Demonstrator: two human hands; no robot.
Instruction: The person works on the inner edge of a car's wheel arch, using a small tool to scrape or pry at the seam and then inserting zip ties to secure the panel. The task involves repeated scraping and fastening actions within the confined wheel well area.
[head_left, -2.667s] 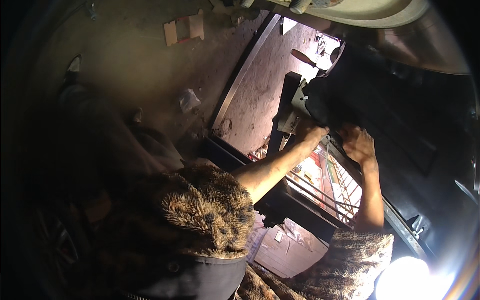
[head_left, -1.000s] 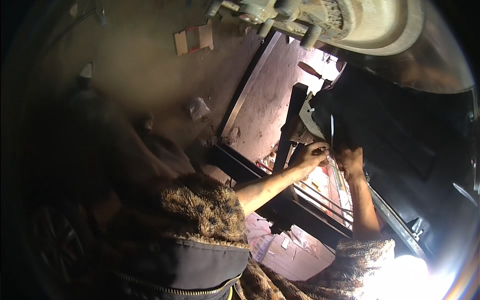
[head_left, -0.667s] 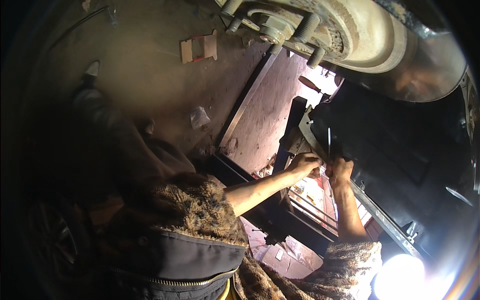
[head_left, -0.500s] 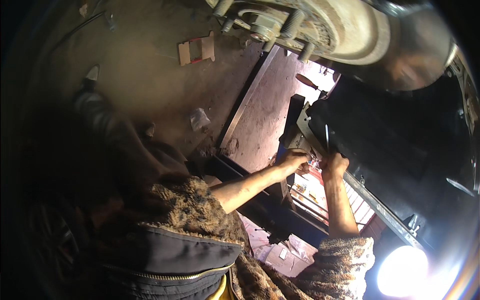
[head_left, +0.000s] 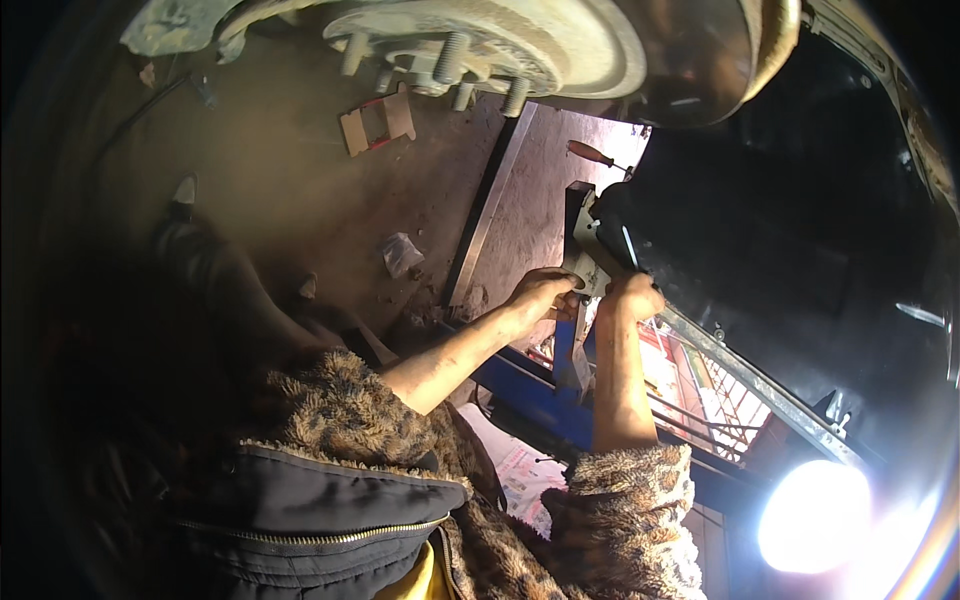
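Gripping one grey metal bracket (head_left: 585,262), left hand (head_left: 540,292) and right hand (head_left: 632,297) close; tan cardboard pieces (head_left: 377,122) lie on the floor (head_left: 270,190).

Overall dim, warm cast. A bare work lamp (head_left: 815,515) is blowing out to pure white low and to the right of the right hand (head_left: 632,296), throwing glare and a rainbow flare along the nearby rim. Both hands and forearms are catching that light; the left hand (head_left: 540,292) is reading clearly. The dark panel (head_left: 790,250) just right of the hands is sinking into near black. Far left of the hands, everything is falling into shadow. Fisheye is bending edges, corners vignetting black. The wheel hub (head_left: 500,40) above the hands is looking soft, slightly washed.
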